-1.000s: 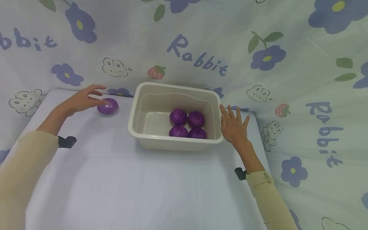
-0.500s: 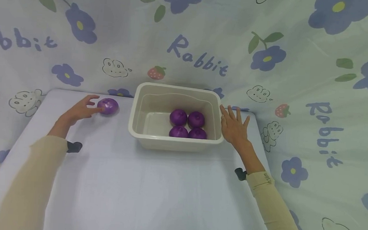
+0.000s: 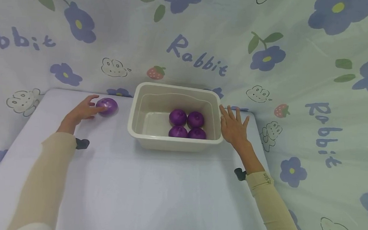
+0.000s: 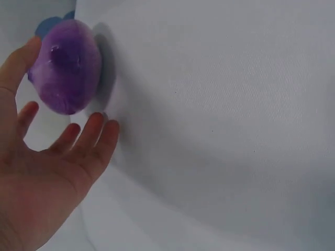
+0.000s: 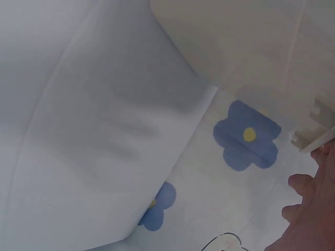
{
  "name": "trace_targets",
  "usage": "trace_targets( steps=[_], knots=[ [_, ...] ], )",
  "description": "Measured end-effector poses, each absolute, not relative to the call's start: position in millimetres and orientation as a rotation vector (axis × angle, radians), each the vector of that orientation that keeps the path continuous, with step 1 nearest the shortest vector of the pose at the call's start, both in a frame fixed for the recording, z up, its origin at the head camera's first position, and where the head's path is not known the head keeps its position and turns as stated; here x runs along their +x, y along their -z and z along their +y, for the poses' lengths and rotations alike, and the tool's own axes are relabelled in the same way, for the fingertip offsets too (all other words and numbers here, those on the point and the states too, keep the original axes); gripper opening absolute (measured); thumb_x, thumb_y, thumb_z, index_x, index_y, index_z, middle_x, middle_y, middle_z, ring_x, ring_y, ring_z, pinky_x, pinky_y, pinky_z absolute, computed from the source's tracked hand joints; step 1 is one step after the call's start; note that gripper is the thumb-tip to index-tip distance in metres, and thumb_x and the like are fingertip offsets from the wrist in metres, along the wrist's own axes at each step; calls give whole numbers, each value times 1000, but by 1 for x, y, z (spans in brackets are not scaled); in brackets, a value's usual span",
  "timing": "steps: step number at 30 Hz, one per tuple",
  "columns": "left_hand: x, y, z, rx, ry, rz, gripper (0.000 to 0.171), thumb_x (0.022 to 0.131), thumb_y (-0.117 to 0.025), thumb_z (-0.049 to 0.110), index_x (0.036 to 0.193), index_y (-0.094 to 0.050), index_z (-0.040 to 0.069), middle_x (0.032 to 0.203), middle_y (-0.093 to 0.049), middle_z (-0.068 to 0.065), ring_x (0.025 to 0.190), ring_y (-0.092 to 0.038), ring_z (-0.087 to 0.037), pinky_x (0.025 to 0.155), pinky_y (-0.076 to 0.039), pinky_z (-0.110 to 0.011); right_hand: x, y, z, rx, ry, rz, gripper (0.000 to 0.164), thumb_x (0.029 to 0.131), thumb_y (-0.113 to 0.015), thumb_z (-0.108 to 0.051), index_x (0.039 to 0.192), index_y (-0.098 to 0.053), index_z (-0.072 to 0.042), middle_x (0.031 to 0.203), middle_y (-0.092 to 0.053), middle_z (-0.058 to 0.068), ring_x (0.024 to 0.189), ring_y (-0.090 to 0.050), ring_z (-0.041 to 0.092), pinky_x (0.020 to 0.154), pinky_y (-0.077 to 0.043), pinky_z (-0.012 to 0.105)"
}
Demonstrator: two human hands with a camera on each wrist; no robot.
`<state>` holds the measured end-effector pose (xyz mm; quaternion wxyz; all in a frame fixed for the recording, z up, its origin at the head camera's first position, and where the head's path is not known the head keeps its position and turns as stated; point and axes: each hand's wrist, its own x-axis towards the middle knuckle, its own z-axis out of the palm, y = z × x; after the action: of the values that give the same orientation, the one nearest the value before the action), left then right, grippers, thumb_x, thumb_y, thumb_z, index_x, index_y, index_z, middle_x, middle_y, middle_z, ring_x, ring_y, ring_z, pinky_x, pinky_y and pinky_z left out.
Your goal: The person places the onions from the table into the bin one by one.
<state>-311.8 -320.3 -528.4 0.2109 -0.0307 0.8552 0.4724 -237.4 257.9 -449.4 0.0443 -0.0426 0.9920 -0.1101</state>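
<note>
One purple onion (image 3: pixel 110 105), smooth with a small pointed nub, lies near the table's back edge, left of the bin. My left hand (image 3: pixel 83 110) is just beside it. In the left wrist view the thumb reaches to the side of the onion (image 4: pixel 73 68), while the other fingers spread loosely below it, apart from it. A cream plastic bin (image 3: pixel 156 137) stands at the middle back, with several purple onions (image 3: pixel 178 117) grouped in its right half. My right hand (image 3: pixel 235 129) has spread, straight fingers against the bin's right end; the right wrist view shows only part of this hand (image 5: pixel 314 214).
A white-covered table (image 3: pixel 153 191) extends in front of the bin. Behind and beside it hangs a cloth (image 3: pixel 209 20) printed with flowers, rabbits and lettering. Dark wrist camera mounts (image 3: pixel 82 144) stick out from both sleeves.
My left hand has come lower and its forearm has swung right, with the thumb staying by the onion. My right hand, the bin and the onions look unmoved.
</note>
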Motion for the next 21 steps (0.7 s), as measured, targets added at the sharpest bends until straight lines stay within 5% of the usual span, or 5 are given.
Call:
trace_targets(
  steps=[21],
  knots=[
    [-330, 523, -299, -62, -1316, 2472, 89, 98, -66, 32, 158, -9, 0, 155, -12, -39, 137, -27, -55, 104, -40, -59, -238, 448, 257, -116, 329, 3015, 55, 108, -12, -40, 162, -11, -29, 166, -6, 7, 150, 11, 33, 109, 21, 64]
  ],
)
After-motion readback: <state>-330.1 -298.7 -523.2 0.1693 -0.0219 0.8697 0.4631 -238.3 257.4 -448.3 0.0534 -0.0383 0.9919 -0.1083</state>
